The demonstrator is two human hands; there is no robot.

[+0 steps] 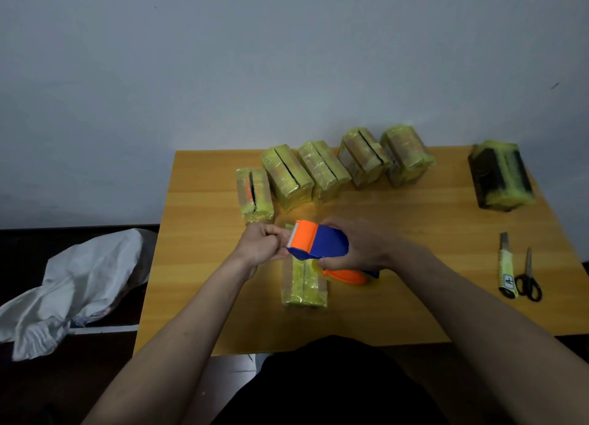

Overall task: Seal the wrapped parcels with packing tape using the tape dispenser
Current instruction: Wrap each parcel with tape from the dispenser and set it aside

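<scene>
We are noting the right hand [357,249] gripping the orange-and-blue tape dispenser [318,244] at frame centre, above the yellow wrapped parcel [304,289]; the left hand [259,246] is pinching at its cutter end, probably the tape tail; we are judging the tail may stick to fingers or the blade nick them; the remaining parcels [322,169] are waiting in the upper centre.

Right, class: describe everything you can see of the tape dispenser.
The tape dispenser looks like smooth plastic: a blue body, an orange front and a pale toothed edge facing left. An orange part shows beneath. The right hand grips its body, holding it above a yellow-wrapped parcel on the wooden table. The left hand pinches at the toothed end, likely the tape's end.
</scene>
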